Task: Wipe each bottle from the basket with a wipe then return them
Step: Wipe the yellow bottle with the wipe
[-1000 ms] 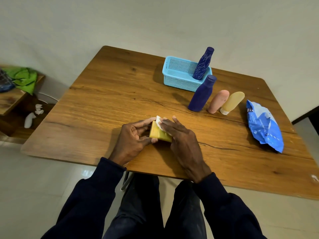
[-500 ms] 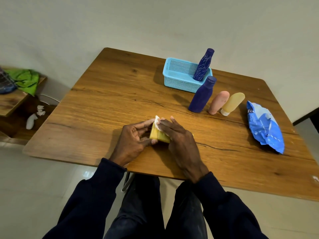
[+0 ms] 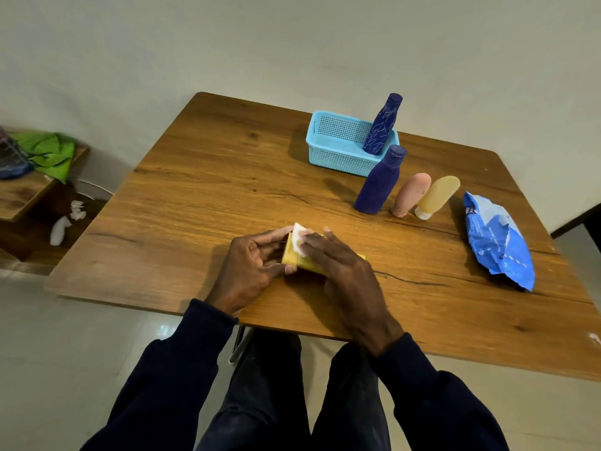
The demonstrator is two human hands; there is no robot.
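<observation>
Lying flat near the front edge of the wooden table (image 3: 227, 190): yellow bottle (image 3: 302, 262), one end gripped by the left hand (image 3: 253, 265), fingers and thumb curled round it. White wipe (image 3: 298, 239) pressed onto its top by the right hand (image 3: 344, 271), fingers straight, clasping nothing. Further back, right: light blue basket (image 3: 338, 154), patterned blue bottle (image 3: 382, 125) standing inside. Just in front, in a row: plain dark blue bottle (image 3: 379, 183), pink tube (image 3: 411, 194), amber tube (image 3: 437, 196). Far right: blue wipes pack (image 3: 497, 242). Side shelf, left: green cloth (image 3: 48, 151).
</observation>
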